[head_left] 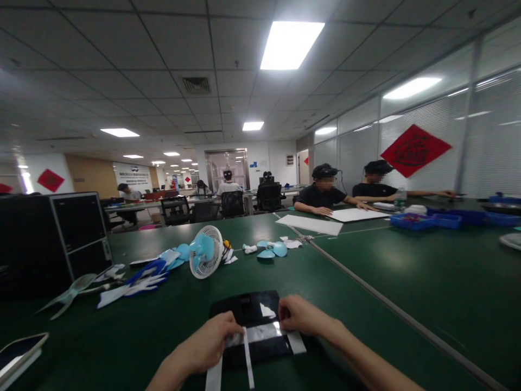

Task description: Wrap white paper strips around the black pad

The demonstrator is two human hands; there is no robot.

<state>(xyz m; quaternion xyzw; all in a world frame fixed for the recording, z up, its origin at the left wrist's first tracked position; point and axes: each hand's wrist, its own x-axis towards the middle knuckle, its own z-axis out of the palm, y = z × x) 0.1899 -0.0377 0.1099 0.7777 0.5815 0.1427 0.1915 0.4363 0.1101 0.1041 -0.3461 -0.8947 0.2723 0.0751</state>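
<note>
Worktop and two bare hands; clock directions are taken from the black panel (228, 309), which lies on the green table (391, 336) at bottom centre, with 12 pointing away from the wearer. The left hand (207, 342) overlaps the panel's edge at 8 o'clock, its fingers bent at the silvery band (262, 332) and the head of a narrow white strip (248, 364); whether it grips either cannot be told. The right hand (301, 315) reaches over the edge at 3 o'clock, narrow, fingertips pinching the band's right end. The narrow strip crosses the panel's near edge at 6 o'clock; a wider strip (214, 376) projects at 7, and a short white piece (297, 342) at 4. Bare green surface borders the panel's far edge and extends rightward to the table seam (358, 279), which runs obliquely from 1 to 4 o'clock. Further out: a handheld device (20, 353) at 9, blue-and-white gloves (140, 282) at 10, a fan (205, 252) at 11, and loose blue blades (272, 250) just past 12. Beyond the seam's far end, at 1 to 2, are white boards (358, 214), two seated co-workers (323, 195) and blue trays (411, 221).
</note>
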